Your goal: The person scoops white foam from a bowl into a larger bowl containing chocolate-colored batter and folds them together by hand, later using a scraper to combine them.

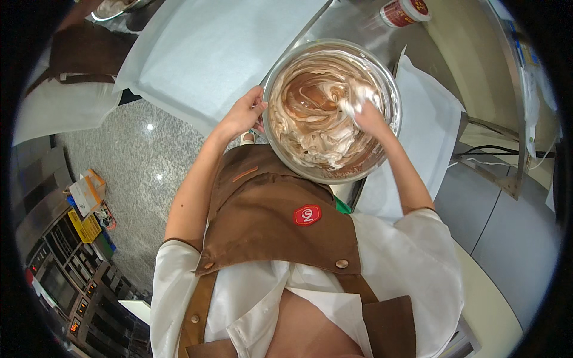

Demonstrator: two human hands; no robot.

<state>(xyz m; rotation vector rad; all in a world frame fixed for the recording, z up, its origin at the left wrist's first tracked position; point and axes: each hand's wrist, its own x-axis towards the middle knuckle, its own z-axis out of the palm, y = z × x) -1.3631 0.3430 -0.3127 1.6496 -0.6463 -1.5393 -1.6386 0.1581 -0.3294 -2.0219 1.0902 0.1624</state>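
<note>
A large round metal mixing bowl [271,134] stands tilted at the table's edge, against the brown apron. Inside lies a streaky mix of brown batter [309,98] and white whipped foam [329,147]. My left hand [248,112] grips the bowl's left rim, thumb at the outside. My right hand [365,109] is down in the bowl at the right, blurred and coated with white foam; its fingers are largely hidden, and I cannot tell whether it holds anything.
Paper-lined trays lie left [215,49] and right [412,112] of the bowl. A red and white tub [400,13] stands on the steel tabletop [353,22]. Another bowl [130,6] is at the upper left, beside part of another person. Ovens [67,286] and a yellow crate [85,226] are at lower left.
</note>
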